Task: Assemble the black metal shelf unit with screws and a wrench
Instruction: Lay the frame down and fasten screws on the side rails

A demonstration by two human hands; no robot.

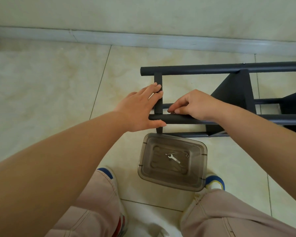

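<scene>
Black metal shelf unit [236,93] lying on its side on tiled floor [50,82], near the baseboard [109,37], running off frame to the right. Smoky clear plastic bin [172,161] sitting just below it, between the person's shoes, w/ small silver wrench [174,159] and a screw [169,153] lying inside. Left hand [140,110] resting on frame end, fingers fairly straight, fingertips touching the short crossbar [158,94], thumb lying along the front tube [181,119]. Right hand [195,105] sitting on same tube, fingers curled, tips pinching at sth too small to tell.
</scene>
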